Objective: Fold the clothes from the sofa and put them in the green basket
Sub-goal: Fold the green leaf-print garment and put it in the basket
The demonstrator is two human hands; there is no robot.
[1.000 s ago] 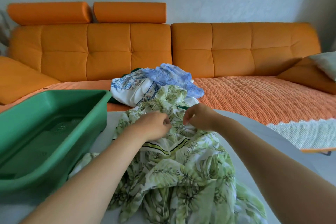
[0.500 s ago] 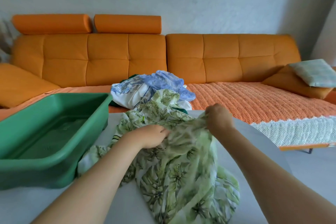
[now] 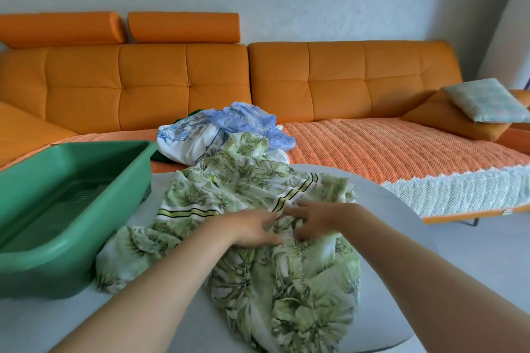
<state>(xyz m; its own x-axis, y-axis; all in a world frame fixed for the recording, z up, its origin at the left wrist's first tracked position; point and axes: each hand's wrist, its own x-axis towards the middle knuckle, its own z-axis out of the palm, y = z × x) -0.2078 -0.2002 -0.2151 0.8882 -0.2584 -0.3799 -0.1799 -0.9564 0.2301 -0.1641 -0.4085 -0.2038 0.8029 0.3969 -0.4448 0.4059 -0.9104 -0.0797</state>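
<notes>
A crumpled white garment with a green leaf print (image 3: 266, 289) lies on the white round table (image 3: 393, 209). Both my hands rest on its middle, close together. My left hand (image 3: 252, 228) lies flat with its fingers stretched to the right. My right hand (image 3: 317, 218) presses the cloth with its fingers spread to the left, next to a striped band. The green basket (image 3: 74, 153) stands at the table's left with nothing in it. More clothes, a blue-and-white printed piece (image 3: 189, 139) and a light blue one (image 3: 249, 120), are piled on the orange sofa (image 3: 381, 149) behind the table.
The sofa seat right of the pile carries an orange knitted cover with a white edge (image 3: 447, 195). A pale cushion (image 3: 484, 103) lies on an orange one at the sofa's far right. Grey floor shows to the right of the table.
Both hands gripped the garment before and the right one lifted a part of it. Now the cloth lies spread on the table and both hands lie on it with fingers straightened.
</notes>
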